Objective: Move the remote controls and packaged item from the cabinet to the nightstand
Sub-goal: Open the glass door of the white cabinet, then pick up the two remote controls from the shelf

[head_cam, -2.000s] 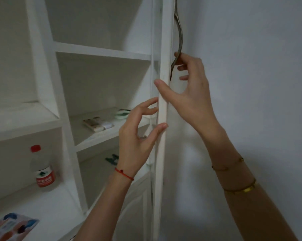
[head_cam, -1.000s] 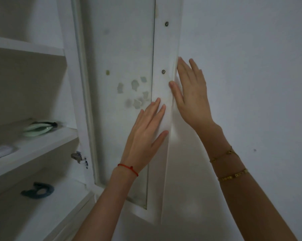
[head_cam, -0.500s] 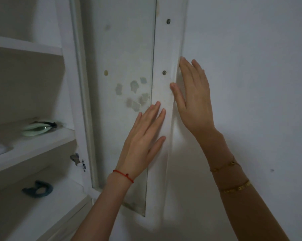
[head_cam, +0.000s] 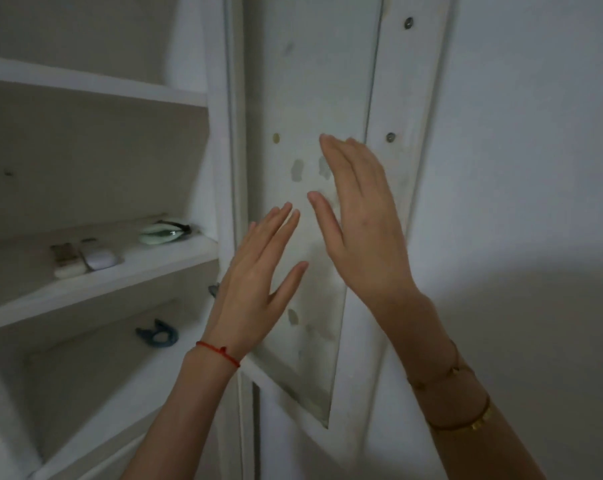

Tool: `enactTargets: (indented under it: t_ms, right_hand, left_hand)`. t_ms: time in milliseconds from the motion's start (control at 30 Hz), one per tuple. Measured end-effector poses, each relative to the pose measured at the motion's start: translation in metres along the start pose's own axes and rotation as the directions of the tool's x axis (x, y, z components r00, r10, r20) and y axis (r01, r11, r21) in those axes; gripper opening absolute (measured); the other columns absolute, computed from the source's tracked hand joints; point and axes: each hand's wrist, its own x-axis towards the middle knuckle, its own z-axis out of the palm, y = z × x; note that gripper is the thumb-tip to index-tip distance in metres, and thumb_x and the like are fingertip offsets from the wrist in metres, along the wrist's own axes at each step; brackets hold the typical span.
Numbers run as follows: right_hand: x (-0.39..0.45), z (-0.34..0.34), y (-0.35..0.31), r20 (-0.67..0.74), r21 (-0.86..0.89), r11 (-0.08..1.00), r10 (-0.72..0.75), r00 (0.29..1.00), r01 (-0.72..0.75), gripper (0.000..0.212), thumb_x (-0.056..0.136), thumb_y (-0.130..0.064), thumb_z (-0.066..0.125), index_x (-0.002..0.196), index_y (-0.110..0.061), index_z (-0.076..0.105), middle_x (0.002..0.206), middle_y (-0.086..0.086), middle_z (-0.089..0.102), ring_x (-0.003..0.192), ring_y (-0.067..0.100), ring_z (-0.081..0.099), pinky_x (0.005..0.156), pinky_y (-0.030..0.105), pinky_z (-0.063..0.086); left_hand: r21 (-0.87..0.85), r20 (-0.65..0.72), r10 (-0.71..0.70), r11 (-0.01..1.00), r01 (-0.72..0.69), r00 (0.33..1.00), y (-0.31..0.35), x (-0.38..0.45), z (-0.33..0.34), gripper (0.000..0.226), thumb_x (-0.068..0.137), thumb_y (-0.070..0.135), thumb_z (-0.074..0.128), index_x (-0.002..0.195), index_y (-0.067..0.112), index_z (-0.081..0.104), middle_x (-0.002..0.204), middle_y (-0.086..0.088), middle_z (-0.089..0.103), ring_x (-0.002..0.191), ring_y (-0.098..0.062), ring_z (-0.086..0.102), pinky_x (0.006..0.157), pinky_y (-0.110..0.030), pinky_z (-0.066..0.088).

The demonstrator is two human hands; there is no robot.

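Note:
The white cabinet door [head_cam: 393,98] stands swung fully open against the wall on the right. My left hand [head_cam: 258,271] and my right hand [head_cam: 366,230] hover flat in front of its glass pane, fingers spread, holding nothing. On the middle shelf [head_cam: 137,271] to the left lie two remote controls [head_cam: 68,259], one pale and one with a rounded white end [head_cam: 101,259]. A pale green packaged item [head_cam: 161,233] lies further right on the same shelf.
A dark blue-green curved object [head_cam: 158,336] lies on the lower shelf. A metal hinge [head_cam: 214,289] shows at the cabinet frame behind my left hand. Plain white wall [head_cam: 535,202] fills the right side.
The door went from edge-on to flat against the wall. Both hands have lifted off the door frame and drifted left, and the view has shifted left to show the remotes.

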Motion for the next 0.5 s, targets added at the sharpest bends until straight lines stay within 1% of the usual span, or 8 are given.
enactTargets:
  t_ms: [100, 167, 267, 333, 400, 500]
  right_hand:
    - [-0.006, 0.024, -0.012, 0.109, 0.103, 0.994, 0.018, 0.994, -0.029, 0.051, 0.104, -0.031, 0.041, 0.149, -0.008, 0.034, 0.152, 0.008, 0.04, 0.145, 0.02, 0.029, 0.117, 0.04, 0.029]
    - [-0.007, 0.038, -0.022, 0.137, 0.176, 0.984, 0.013, 0.99, -0.037, 0.05, 0.103, -0.03, 0.041, 0.147, -0.006, 0.036, 0.149, 0.009, 0.042, 0.143, 0.022, 0.032, 0.118, 0.037, 0.028]
    - [-0.007, 0.063, -0.039, 0.175, 0.302, 0.951, 0.007, 0.985, -0.06, 0.048, 0.102, -0.028, 0.044, 0.144, -0.006, 0.04, 0.145, 0.009, 0.046, 0.138, 0.022, 0.037, 0.117, 0.032, 0.028]
    - [-0.008, 0.08, -0.05, 0.216, 0.373, 0.924, 0.006, 0.976, -0.089, 0.047, 0.102, -0.027, 0.045, 0.144, -0.007, 0.04, 0.143, 0.008, 0.046, 0.135, 0.019, 0.038, 0.115, 0.027, 0.028]
    - [-0.009, 0.099, -0.062, 0.262, 0.43, 0.895, 0.001, 0.965, -0.117, 0.046, 0.102, -0.027, 0.044, 0.144, -0.009, 0.04, 0.142, 0.006, 0.047, 0.134, 0.018, 0.038, 0.113, 0.024, 0.027]
    - [-0.011, 0.13, -0.081, 0.318, 0.501, 0.851, -0.013, 0.948, -0.157, 0.045, 0.101, -0.027, 0.045, 0.142, -0.008, 0.044, 0.139, 0.007, 0.049, 0.132, 0.019, 0.04, 0.112, 0.027, 0.031]
  left_hand:
    - [0.093, -0.016, -0.069, 0.993, 0.07, 0.997, -0.015, -0.016, -0.021, 0.057, 0.098, 0.026, 0.053, 0.149, 0.012, 0.033, 0.157, -0.001, 0.032, 0.148, -0.012, 0.023, 0.119, -0.046, 0.025]
    - [0.155, -0.026, -0.123, 0.98, 0.126, 0.992, -0.024, -0.027, -0.036, 0.056, 0.098, 0.026, 0.053, 0.149, 0.013, 0.034, 0.156, -0.001, 0.033, 0.148, -0.012, 0.024, 0.118, -0.045, 0.027]
    - [0.253, -0.057, -0.218, 0.941, 0.226, 0.974, -0.037, -0.045, -0.06, 0.056, 0.097, 0.029, 0.051, 0.149, 0.016, 0.034, 0.156, 0.001, 0.034, 0.146, -0.012, 0.028, 0.119, -0.036, 0.027]
    - [0.313, -0.084, -0.286, 0.902, 0.298, 0.955, -0.046, -0.057, -0.076, 0.057, 0.097, 0.029, 0.053, 0.149, 0.018, 0.034, 0.155, 0.002, 0.035, 0.144, -0.012, 0.031, 0.119, -0.03, 0.027]
    - [0.354, -0.114, -0.363, 0.855, 0.379, 0.925, -0.056, -0.068, -0.092, 0.057, 0.096, 0.029, 0.054, 0.149, 0.019, 0.035, 0.154, 0.002, 0.036, 0.143, -0.013, 0.032, 0.118, -0.03, 0.028]
    - [0.398, -0.156, -0.449, 0.786, 0.472, 0.88, -0.07, -0.081, -0.113, 0.057, 0.095, 0.031, 0.055, 0.148, 0.019, 0.037, 0.153, 0.001, 0.038, 0.142, -0.013, 0.034, 0.117, -0.03, 0.029]
